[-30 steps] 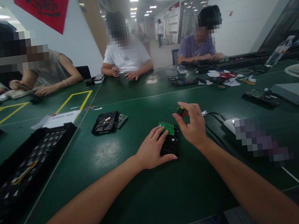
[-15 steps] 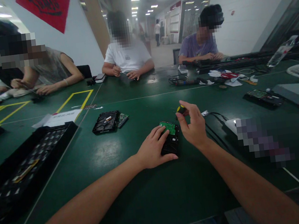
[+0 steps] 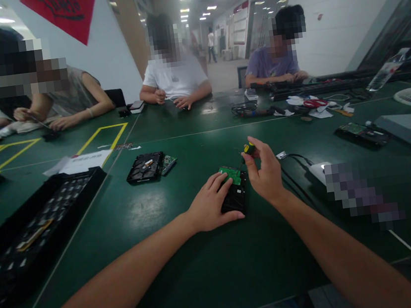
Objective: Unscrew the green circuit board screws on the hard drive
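A black hard drive (image 3: pixel 235 198) with a green circuit board (image 3: pixel 230 175) on top lies on the green table (image 3: pixel 204 264) in front of me. My left hand (image 3: pixel 210 206) wraps round its left side and holds it down. My right hand (image 3: pixel 265 171) is closed round a small screwdriver with a yellow and black handle (image 3: pixel 249 148), held upright over the drive's far right corner.
A second black drive (image 3: pixel 145 168) with a loose circuit board lies further left. A long black tray (image 3: pixel 31 230) runs along the left. Black cables (image 3: pixel 294 178) and a white box lie to the right. Three people sit across the table.
My right hand has shifted slightly on the screwdriver handle, fingers turning it. The left hand and the drive stay where they were.
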{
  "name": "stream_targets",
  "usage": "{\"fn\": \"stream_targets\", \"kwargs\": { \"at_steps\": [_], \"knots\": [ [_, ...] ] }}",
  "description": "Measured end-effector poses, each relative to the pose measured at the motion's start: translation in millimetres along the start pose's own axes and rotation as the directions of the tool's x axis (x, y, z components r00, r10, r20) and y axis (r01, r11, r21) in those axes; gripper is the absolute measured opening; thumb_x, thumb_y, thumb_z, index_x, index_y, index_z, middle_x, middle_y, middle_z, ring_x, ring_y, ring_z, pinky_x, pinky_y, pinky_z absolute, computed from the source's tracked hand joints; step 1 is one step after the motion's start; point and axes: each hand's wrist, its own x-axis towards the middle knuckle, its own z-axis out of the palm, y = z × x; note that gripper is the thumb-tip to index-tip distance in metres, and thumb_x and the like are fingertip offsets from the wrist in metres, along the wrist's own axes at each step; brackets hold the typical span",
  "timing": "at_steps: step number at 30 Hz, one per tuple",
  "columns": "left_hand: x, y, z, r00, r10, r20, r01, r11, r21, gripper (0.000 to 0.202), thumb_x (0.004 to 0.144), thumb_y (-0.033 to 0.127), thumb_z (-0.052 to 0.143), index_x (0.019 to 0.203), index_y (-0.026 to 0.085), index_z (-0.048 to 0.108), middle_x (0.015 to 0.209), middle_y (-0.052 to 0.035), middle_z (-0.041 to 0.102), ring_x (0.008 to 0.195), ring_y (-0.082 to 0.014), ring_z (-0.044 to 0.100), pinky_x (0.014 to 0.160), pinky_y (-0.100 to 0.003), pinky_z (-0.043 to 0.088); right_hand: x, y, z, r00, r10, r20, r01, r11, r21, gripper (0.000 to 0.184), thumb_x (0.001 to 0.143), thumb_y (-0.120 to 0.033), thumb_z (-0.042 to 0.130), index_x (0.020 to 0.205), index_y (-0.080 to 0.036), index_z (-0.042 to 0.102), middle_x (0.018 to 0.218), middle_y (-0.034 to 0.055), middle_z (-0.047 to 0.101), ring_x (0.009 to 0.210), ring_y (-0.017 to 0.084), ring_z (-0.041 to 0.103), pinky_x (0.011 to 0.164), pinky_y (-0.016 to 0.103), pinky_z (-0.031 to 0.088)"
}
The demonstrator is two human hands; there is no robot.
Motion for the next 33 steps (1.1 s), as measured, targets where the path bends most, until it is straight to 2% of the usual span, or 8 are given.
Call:
{"fn": "stream_targets", "kwargs": {
  "at_steps": [5,14,18,21,26,29,33],
  "knots": [
    [-0.7,0.2,-0.5,1.0,-0.002,0.005,0.002,1.0,0.0,0.106,0.081,0.085,0.059,0.158,0.014,0.038,0.16,-0.0223,0.04,0.152,-0.043,0.032,0.123,-0.064,0.035,2.6,-3.9,-3.3,1.0,-0.027,-0.005,0.027,1.0,-0.011,0.044,0.097,-0.029,0.067,0.139,-0.026,0.055,0.118,0.0096,0.067,0.096,0.024,0.067,0.083,0.043,0.06],
    [0.1,1.1,-1.1,1.0,-0.007,0.014,0.007,1.0,0.006,0.106,0.081,0.085,0.059,0.157,0.014,0.039,0.159,-0.0227,0.041,0.152,-0.0426,0.032,0.123,-0.063,0.035,2.1,-4.8,-1.5,1.0,-0.012,0.005,0.012,1.0,-0.005,0.049,0.1,-0.024,0.059,0.148,-0.026,0.048,0.127,0.0117,0.066,0.098,0.024,0.067,0.088,0.045,0.06],
    [-0.1,0.9,-0.9,1.0,-0.006,0.006,0.006,1.0,-0.001,0.107,0.08,0.085,0.059,0.157,0.014,0.039,0.159,-0.0226,0.041,0.151,-0.0429,0.033,0.122,-0.064,0.035,4.0,-6.0,-3.1,0.999,-0.025,-0.037,0.024,0.999,-0.024,0.043,0.096,-0.028,0.067,0.138,-0.026,0.057,0.117,0.01,0.065,0.097,0.024,0.064,0.084,0.043,0.06],
    [-0.4,0.5,-0.8,1.0,-0.007,0.012,0.007,1.0,0.01,0.108,0.08,0.086,0.058,0.158,0.014,0.039,0.159,-0.0228,0.041,0.151,-0.0427,0.033,0.123,-0.062,0.035,4.7,-5.9,-3.9,0.999,-0.019,-0.037,0.018,0.999,-0.034,0.039,0.098,-0.03,0.065,0.136,-0.026,0.059,0.115,0.0097,0.063,0.099,0.024,0.063,0.083,0.043,0.06],
    [-0.1,0.5,-1.0,1.0,-0.011,0.023,0.01,1.0,0.014,0.108,0.081,0.086,0.057,0.157,0.013,0.04,0.159,-0.0229,0.04,0.152,-0.0423,0.031,0.124,-0.061,0.034,1.3,-0.7,-0.8,1.0,0.009,0.017,-0.009,1.0,0.022,0.048,0.104,-0.026,0.05,0.152,-0.026,0.045,0.131,0.0123,0.063,0.111,0.025,0.066,0.095,0.047,0.059],
    [0.1,0.4,-0.7,1.0,-0.012,0.023,0.012,1.0,0.007,0.107,0.081,0.086,0.058,0.158,0.014,0.039,0.16,-0.0223,0.039,0.152,-0.0428,0.031,0.123,-0.063,0.034,0.0,-0.3,0.0,0.999,0.026,0.042,-0.028,0.999,0.043,0.051,0.105,-0.028,0.049,0.155,-0.026,0.041,0.136,0.0135,0.062,0.113,0.027,0.066,0.096,0.049,0.059],
    [0.2,0.3,-0.4,1.0,-0.006,0.006,0.006,1.0,-0.013,0.106,0.08,0.085,0.06,0.157,0.016,0.039,0.16,-0.0219,0.04,0.152,-0.0432,0.032,0.122,-0.065,0.034,1.7,-4.6,-2.1,1.0,0.014,0.013,-0.014,1.0,-0.022,0.044,0.101,-0.033,0.06,0.143,-0.026,0.052,0.124,0.012,0.064,0.104,0.026,0.065,0.09,0.048,0.059]
  ]
}}
